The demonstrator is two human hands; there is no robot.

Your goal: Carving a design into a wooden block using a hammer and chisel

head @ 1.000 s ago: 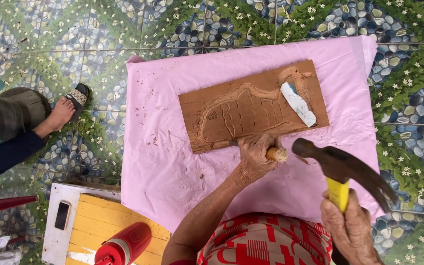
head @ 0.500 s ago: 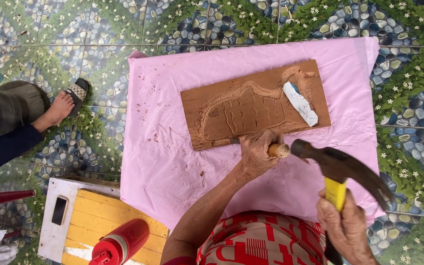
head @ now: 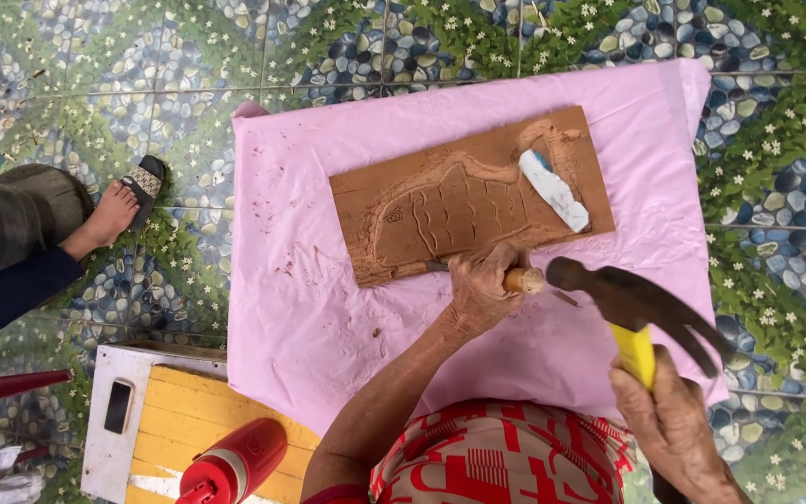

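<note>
Head view: your left hand (head: 479, 291) grips the chisel (head: 520, 279) at the carved board's (head: 468, 201) lower edge. Your right hand (head: 669, 425) is closed round the hammer (head: 629, 303), poised just beside the chisel's butt; strike squarely.

the left grip (head: 482, 289) closes around a wooden-handled chisel (head: 515, 279) at the near edge of the carved brown wooden board (head: 440, 210), which lies on the pink plastic sheet (head: 310, 308) spread over the pebble-patterned tiled floor (head: 142, 75). just right of that grip hangs the dark steel head of a yellow-handled claw hammer (head: 632, 303), held in the right grip (head: 669, 425) nearer the body. on the board, beyond and right of the left grip, lies a white wrapped stick (head: 554, 191). far left of it, a sandalled foot (head: 118, 210); left and nearer, a white-and-yellow wooden stool (head: 156, 420) bearing a red plastic bottle (head: 230, 462).
</note>
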